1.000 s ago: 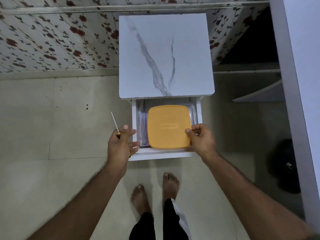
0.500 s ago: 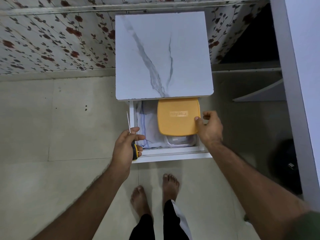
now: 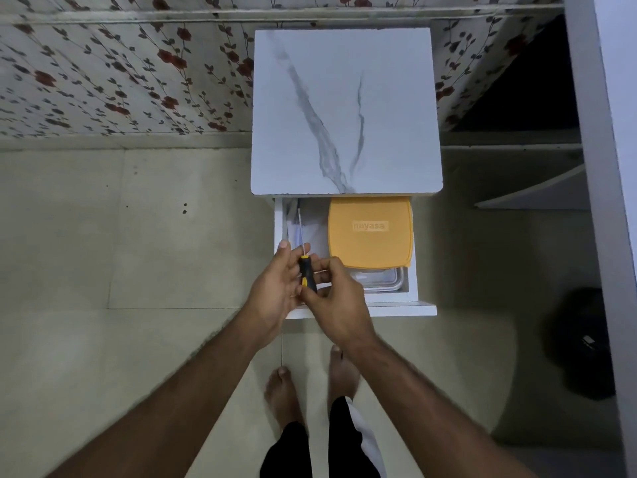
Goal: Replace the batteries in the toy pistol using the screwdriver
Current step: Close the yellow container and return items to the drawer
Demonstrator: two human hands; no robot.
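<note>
While both hands meet over the open white drawer (image 3: 358, 309), the black-and-yellow-handled screwdriver (image 3: 306, 270) stands between them, thin metal shaft pointing away from the person. Left hand (image 3: 275, 288): fingers curled round the handle from the left. Right hand (image 3: 336, 298): fingertips pinching the same handle from the right. Drawer contents: orange square plastic lid (image 3: 370, 231) marked "nayasa", lying over a clear plastic container (image 3: 386, 282) at the right; white cloth (image 3: 308, 227) at the left. Above: white marble-patterned counter (image 3: 344, 112). Below: bare feet on beige tiled floor (image 3: 138, 236). Toy pistol: none in view.
</note>
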